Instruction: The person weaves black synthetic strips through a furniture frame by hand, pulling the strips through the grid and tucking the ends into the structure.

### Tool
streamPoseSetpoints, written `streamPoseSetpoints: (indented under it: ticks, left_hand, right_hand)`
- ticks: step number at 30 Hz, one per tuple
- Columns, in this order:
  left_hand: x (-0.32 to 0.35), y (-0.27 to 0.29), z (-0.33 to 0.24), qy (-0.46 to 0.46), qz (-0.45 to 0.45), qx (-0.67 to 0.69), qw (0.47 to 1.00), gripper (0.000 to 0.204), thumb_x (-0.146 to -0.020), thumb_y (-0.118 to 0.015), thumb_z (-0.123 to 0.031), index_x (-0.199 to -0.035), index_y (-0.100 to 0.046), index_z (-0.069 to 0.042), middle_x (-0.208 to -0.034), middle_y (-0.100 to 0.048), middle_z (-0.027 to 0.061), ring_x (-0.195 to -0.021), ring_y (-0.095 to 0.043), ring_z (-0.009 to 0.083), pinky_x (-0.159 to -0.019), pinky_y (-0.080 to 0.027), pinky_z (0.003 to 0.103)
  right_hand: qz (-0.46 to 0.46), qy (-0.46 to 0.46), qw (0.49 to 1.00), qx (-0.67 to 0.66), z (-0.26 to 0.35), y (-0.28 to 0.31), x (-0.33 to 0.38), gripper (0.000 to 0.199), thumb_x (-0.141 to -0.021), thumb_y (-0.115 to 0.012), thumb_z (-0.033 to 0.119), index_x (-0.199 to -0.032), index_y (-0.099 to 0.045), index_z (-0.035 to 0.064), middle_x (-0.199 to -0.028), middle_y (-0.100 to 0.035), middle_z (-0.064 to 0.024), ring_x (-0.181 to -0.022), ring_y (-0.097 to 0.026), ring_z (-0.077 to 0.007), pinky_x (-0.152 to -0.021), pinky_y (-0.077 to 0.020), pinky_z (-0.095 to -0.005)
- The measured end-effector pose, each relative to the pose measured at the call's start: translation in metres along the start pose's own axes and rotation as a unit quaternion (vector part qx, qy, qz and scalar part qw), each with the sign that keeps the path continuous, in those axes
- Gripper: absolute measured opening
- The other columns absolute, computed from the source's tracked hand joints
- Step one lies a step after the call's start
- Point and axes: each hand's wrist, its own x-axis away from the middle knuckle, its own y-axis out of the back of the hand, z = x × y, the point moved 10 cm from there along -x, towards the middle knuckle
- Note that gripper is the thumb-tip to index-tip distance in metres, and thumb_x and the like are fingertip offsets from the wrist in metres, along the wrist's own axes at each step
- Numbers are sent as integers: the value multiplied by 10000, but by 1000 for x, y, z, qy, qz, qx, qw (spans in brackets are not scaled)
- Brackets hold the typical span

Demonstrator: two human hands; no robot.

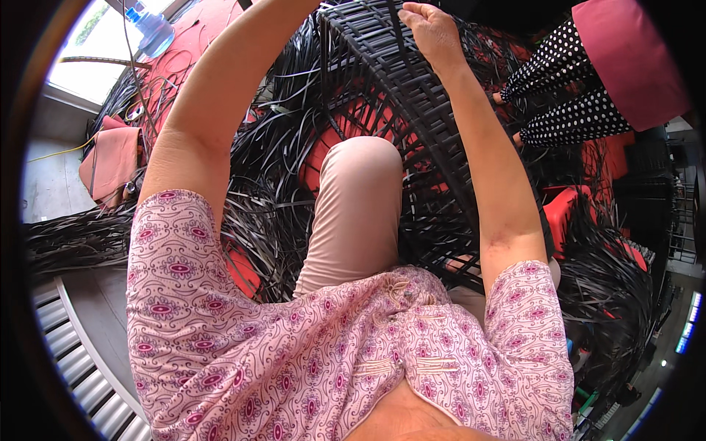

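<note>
Weaving step is under way — the right hand (434,29) is pinching a flat black plastic strip (395,26) at the top of the black woven wicker frame (397,95), standing before the raised knee. The left hand is reaching out of view; its grip cannot be told. Next move, by judgement — threading calls for steady tension.

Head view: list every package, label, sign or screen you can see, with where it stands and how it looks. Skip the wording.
Plastic bottle: top left by the window, lying tilted, clear bluish with a blue cap; no label can be made out.
Lit panels: far right edge, small bluish-white rectangles, too small to tell if screens or signs.
Nothing else of that kind.
</note>
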Motion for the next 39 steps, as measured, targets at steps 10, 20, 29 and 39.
streamPoseSetpoints:
  ticks: [10,20,29,39]
  left_hand:
    - [-3,-32,19,-59,1,290,955,296,-839,-601,-248,-665,-699,-29,-548,-613,80,-514,-610,177,-503,-487,358]
    - [31,-117,3,55,107,99,988,280,-758,-762,-319,-833,-699,-56,-645,-668,67,-597,-654,167,-578,-528,339]
    - [25,-109,-13,34,137,95,985,283,-765,-639,-250,-714,-707,20,-656,-698,133,-624,-711,203,-598,-559,359]
    - [29,-125,7,59,168,222,959,241,-802,-591,-235,-695,-642,-25,-589,-641,69,-487,-596,136,-455,-460,294]
  right_hand:
    - [85,-207,951,-215,-4,-11,15,126,-858,-715,158,-872,-707,33,-670,-612,15,-531,-511,-44,-448,-402,-200]
    - [114,-327,925,-159,-42,-6,53,109,-886,-668,161,-886,-732,72,-662,-596,40,-524,-491,-41,-467,-389,-196]
    - [130,-345,929,5,-69,-14,48,116,-728,-711,131,-684,-678,29,-610,-627,-31,-437,-502,-103,-380,-374,-271]
    - [213,-324,916,103,-78,-34,32,159,-711,-704,110,-606,-623,23,-530,-557,-37,-390,-446,-111,-364,-318,-287]
